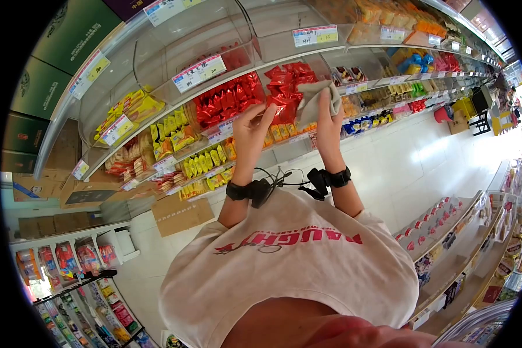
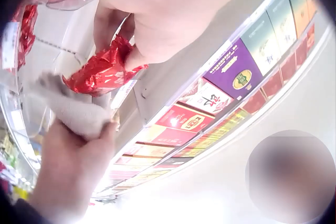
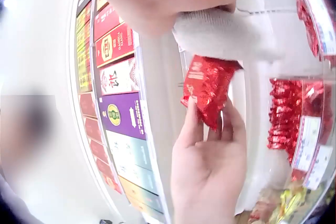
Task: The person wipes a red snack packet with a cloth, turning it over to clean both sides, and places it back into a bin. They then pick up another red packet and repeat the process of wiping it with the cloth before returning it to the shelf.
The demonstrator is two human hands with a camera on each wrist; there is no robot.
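Observation:
My left hand [image 1: 251, 129] pinches a shiny red foil packet [image 3: 208, 85] between thumb and fingers. In the right hand [image 1: 329, 119] is a pale grey cloth [image 1: 311, 103], gripped between thumb and fingers. The cloth lies right beside the packet and overlaps its edge in the right wrist view. Both hands are raised in front of the shelf, just before a clear bin that holds more red foil packets [image 1: 287, 78]. Another bin of red packets [image 1: 229, 97] sits to the left of it.
Yellow packets [image 1: 174, 129] fill bins lower on the shelf. Price labels [image 1: 199, 73] run along the shelf edges. Flattened cardboard [image 1: 182, 214] lies on the floor at left. Another display shelf [image 1: 446, 255] stands behind at right. Boxed goods [image 2: 233, 71] line an upper shelf.

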